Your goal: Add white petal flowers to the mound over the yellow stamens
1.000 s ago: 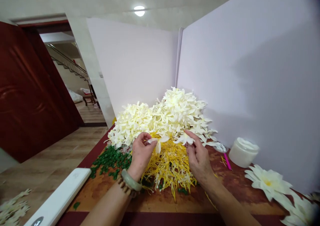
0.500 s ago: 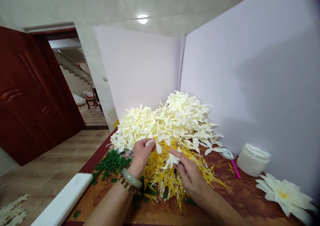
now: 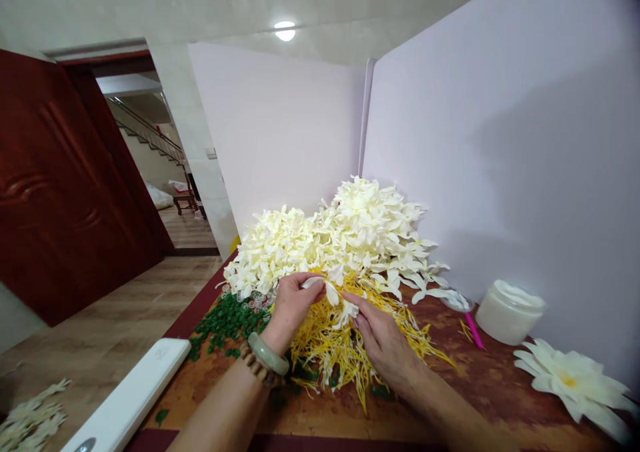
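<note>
My left hand [image 3: 291, 307], with a jade bangle and bead bracelet at the wrist, pinches a white petal piece [image 3: 325, 288] between thumb and fingers. My right hand [image 3: 381, 336] pinches another white petal piece [image 3: 347, 313] just below and to the right of it. The two hands nearly touch. Both hover over a heap of yellow fringe strips [image 3: 345, 345]. Behind them rises a big pile of cream-white petals [image 3: 340, 235].
Green beads [image 3: 225, 319] lie left of the fringe on the brown table [image 3: 480, 385]. A white jar [image 3: 509, 311], a pink-handled tool [image 3: 471, 329] and a finished white flower [image 3: 575, 382] sit at the right. A white flat box [image 3: 130, 399] lies at the front left. White boards [image 3: 500, 159] wall the back.
My right hand came down from the white petal pile with a petal piece and moved left toward my left hand. The left hand stayed about where it was.
</note>
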{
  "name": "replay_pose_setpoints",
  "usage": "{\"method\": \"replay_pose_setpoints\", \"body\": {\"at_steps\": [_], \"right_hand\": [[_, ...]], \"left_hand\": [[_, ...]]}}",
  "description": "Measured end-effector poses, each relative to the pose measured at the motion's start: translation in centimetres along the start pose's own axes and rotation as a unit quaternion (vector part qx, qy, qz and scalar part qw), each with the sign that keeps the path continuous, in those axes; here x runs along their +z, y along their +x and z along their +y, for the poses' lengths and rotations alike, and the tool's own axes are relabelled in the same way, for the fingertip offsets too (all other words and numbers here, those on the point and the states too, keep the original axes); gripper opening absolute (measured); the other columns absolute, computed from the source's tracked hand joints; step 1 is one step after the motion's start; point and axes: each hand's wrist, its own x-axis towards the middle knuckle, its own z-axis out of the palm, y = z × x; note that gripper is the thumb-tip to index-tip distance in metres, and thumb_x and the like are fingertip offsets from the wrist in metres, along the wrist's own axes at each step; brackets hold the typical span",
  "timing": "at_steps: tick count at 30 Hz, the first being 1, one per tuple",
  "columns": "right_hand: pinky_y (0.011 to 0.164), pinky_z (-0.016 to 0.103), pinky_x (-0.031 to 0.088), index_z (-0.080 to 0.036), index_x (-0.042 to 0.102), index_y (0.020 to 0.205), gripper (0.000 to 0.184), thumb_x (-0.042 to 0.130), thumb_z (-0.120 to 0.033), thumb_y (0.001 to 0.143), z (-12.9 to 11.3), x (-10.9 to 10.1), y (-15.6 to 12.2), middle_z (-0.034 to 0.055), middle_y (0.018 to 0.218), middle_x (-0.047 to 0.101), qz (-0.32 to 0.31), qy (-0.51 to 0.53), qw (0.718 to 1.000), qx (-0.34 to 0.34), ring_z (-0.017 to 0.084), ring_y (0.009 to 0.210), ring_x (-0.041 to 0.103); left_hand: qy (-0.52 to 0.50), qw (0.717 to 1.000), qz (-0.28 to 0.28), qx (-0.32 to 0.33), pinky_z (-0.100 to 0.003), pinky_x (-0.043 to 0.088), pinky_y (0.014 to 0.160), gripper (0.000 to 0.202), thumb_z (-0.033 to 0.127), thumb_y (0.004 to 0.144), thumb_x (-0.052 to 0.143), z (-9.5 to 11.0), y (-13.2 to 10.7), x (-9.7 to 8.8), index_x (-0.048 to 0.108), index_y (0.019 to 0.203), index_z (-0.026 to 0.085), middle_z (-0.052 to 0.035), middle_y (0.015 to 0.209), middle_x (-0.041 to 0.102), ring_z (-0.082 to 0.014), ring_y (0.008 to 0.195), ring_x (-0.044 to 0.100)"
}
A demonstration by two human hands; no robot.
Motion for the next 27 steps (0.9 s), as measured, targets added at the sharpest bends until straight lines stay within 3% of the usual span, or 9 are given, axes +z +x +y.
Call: {"method": "replay_pose_setpoints", "body": {"at_steps": [12, 15, 18, 22, 27], "right_hand": [[0.080, 0.035, 0.044, -0.018, 0.049, 0.119, 0.038, 0.032, -0.016, 0.084, 0.2, 0.3, 0.1, 0.0097, 0.107, 0.059, -0.001, 0.008, 1.000, 0.013, 0.020, 0.092, 0.056], [0.075, 0.033, 0.043, -0.018, 0.049, 0.118, 0.037, 0.032, -0.018, 0.085, 0.0, 0.2, 0.1, 0.0082, 0.093, 0.060, 0.003, 0.033, 0.999, 0.026, 0.019, 0.082, 0.055], [0.059, 0.028, 0.042, -0.019, 0.050, 0.117, 0.035, 0.035, -0.022, 0.085, 0.1, 0.3, 0.0, 0.0019, 0.071, 0.054, 0.009, 0.089, 0.994, 0.069, 0.015, 0.062, 0.050], [0.040, 0.020, 0.030, -0.020, 0.049, 0.116, 0.035, 0.039, -0.030, 0.084, 0.3, 0.6, -0.1, -0.0027, 0.065, 0.045, 0.009, 0.247, 0.957, 0.151, 0.008, 0.044, 0.036], [0.035, 0.016, 0.020, -0.020, 0.046, 0.112, 0.040, 0.049, -0.037, 0.076, -0.3, 0.5, 0.2, -0.0051, 0.065, 0.043, 0.003, 0.396, 0.891, 0.222, 0.003, 0.038, 0.026]], "left_hand": [[0.147, 0.986, -0.015, 0.078, -0.023, 0.043, 0.054, 0.021, 0.028, 0.059, 0.065, -0.8, 0.7, -0.6, 0.069, 0.070, 0.012, -0.0036, 0.059, 0.065, -0.0135, 0.055, 0.056], [0.151, 0.985, -0.044, 0.070, -0.023, 0.041, 0.054, 0.023, 0.030, 0.061, 0.065, -0.2, 0.1, -0.2, 0.069, 0.074, 0.011, -0.0046, 0.063, 0.066, -0.0126, 0.055, 0.054], [0.105, 0.989, -0.093, 0.040, -0.024, 0.042, 0.057, 0.026, 0.031, 0.061, 0.066, 0.5, -0.8, 0.4, 0.068, 0.079, 0.012, -0.0047, 0.067, 0.066, -0.0120, 0.057, 0.055], [0.026, 0.987, -0.156, 0.010, -0.025, 0.044, 0.066, 0.033, 0.026, 0.056, 0.071, 0.7, -1.5, 1.0, 0.067, 0.087, 0.014, -0.0059, 0.078, 0.067, -0.0119, 0.066, 0.058], [-0.015, 0.983, -0.180, -0.020, -0.027, 0.044, 0.069, 0.042, 0.017, 0.048, 0.075, 0.5, -1.4, 1.0, 0.066, 0.089, 0.015, -0.0075, 0.083, 0.068, -0.0128, 0.070, 0.060]]}}
